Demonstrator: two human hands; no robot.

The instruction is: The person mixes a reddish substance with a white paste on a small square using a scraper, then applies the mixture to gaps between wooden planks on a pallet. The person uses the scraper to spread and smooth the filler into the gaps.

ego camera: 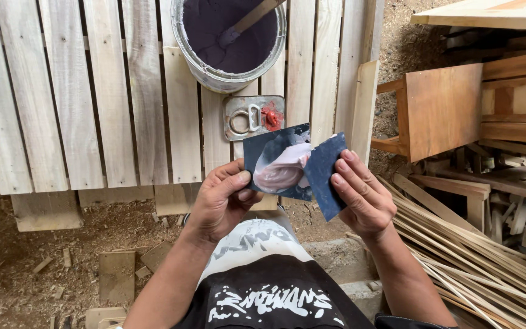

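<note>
Two thin dark blue plastic cards, centre of frame, just above the person's lap.

Larger card (273, 152): roughly rectangular, face up, slightly tilted, pinched at its lower left corner. A thick smear of pale pinkish-mauve putty (281, 170) covers its middle and right part, glossy, with a white highlight at the top.

Smaller card (325, 176): irregular four-sided scrap, held on edge at a slant, lower right of the first. Its left edge touches the putty and overlaps the larger card's right side.

You've got glossy wet pinkish-mauve putty (281, 170) on two smooth dark-blue sheet scrapers (275, 152); rough pale unfinished wooden slats (92, 91); round dull metal can (229, 42).
</note>
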